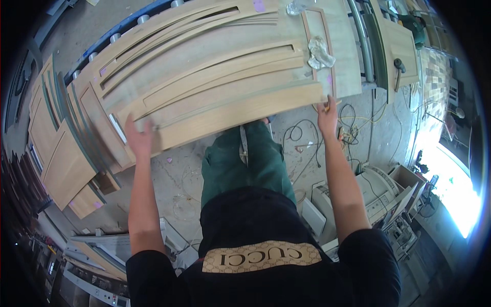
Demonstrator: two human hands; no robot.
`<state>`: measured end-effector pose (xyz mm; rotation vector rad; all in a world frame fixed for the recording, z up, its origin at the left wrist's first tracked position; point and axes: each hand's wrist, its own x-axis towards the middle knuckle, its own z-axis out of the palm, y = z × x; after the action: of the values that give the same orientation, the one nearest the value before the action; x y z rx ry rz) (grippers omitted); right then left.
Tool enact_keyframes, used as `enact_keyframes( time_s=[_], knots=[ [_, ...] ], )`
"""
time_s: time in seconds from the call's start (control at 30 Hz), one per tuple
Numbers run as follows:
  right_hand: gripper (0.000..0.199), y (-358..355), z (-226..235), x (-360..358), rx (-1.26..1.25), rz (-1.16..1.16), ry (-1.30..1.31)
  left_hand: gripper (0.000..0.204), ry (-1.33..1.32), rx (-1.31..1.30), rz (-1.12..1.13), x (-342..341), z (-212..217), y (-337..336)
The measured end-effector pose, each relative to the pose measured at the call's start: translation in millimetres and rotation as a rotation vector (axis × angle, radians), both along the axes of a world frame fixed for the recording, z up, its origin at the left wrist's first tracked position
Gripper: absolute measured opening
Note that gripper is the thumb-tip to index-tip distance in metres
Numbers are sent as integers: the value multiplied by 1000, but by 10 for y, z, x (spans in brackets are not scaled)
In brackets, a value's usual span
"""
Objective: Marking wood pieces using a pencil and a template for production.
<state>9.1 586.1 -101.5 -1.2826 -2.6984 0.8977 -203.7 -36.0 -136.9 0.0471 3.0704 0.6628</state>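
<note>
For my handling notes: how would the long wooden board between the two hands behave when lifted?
Probably stiff: the board looks like wood. It might dip if lifted by one end, as it stretches roughly from the left hand to the right hand. Its flat face makes rolling unlikely.

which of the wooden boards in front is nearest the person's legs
The long plain board stretching between the left hand and right hand; the slotted panels lie farther from the legs.

A blue roller conveyor (115, 38) carries wooden panels (220, 62), apparently stacked; the floor (176, 176) bears cables (349, 136).
</note>
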Motion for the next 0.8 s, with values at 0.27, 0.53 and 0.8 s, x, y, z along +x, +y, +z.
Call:
enact_keyframes(
  time_s=[0.27,0.53,0.8],
  knots=[
    [60,-1158,84,1112,-337,24,-225,110,-285,-299,-601,-741,-18,2273],
    [58,-1382,-32,1720,-495,-30,-463,114,-399,-395,-708,-858,-376,2718],
    [52,-1041,-378,1541,-497,-69,-300,94,-384,-320,-687,-770,-387,2774]
  ],
)
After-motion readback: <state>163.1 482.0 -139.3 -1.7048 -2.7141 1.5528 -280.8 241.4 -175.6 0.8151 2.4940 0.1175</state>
